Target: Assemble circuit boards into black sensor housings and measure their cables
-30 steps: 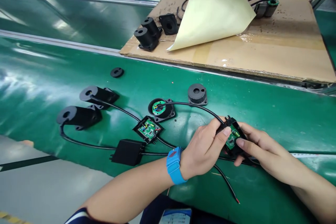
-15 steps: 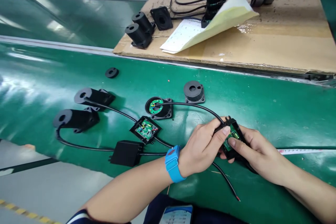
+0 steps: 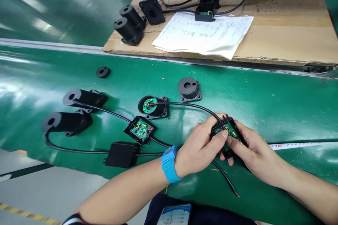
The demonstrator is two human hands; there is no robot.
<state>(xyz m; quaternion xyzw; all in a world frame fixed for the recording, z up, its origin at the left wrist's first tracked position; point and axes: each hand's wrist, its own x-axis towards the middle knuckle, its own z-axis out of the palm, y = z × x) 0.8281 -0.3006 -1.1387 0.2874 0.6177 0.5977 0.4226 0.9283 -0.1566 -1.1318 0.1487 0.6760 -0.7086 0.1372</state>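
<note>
Both hands hold a small open black box with a green circuit board low over the green belt. My left hand, with a blue wristband, pinches its left edge. My right hand grips it from the right, thumb on the board. A black cable runs from the box to an open round housing with a green board. A loose red-tipped wire trails below my hands.
On the belt lie a second open box with a board, a closed black box, two black cylinders, a round cap and a small ring. A cardboard sheet behind carries a printed paper and more black parts.
The yellow-backed sheet on the cardboard has dropped flat, printed side up, uncovering the wired boxes behind it. My hands have closed in over the box, thumbs nearer together. The view has tilted down.
</note>
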